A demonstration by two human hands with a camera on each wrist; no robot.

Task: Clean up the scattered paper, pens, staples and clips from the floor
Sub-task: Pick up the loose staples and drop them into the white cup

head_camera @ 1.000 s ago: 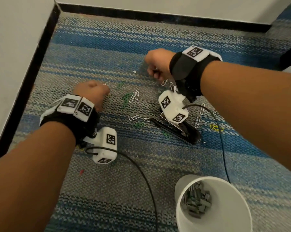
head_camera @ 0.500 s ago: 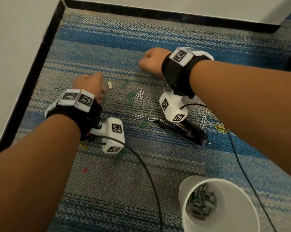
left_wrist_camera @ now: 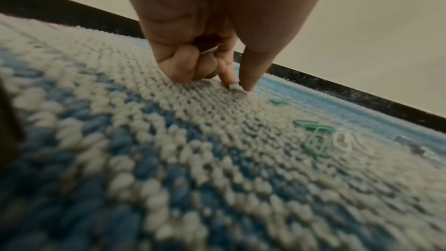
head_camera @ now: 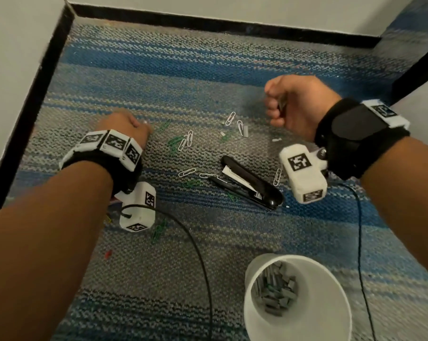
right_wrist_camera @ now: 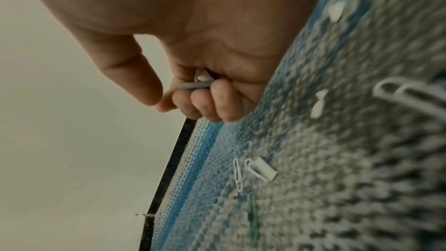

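Striped carpet (head_camera: pixel 232 242) carries it all: nearest, a white cup (head_camera: pixel 336 316) of staples; farther, the left hand (left_wrist_camera: pixel 212 60) pinches a small staple strip (left_wrist_camera: pixel 234 85) against the pile, while the right hand (head_camera: pixel 296 104) fists collected staples (right_wrist_camera: pixel 193 85). They look light, stiff and brittle; pinch their ends.

The white cup (head_camera: pixel 297 301) is cut off by the bottom edge of the head view. The left hand (head_camera: pixel 124 129) hides what its fingertips pinch there. In the right wrist view, the carpet (right_wrist_camera: pixel 362 188) is blurred on the near side.
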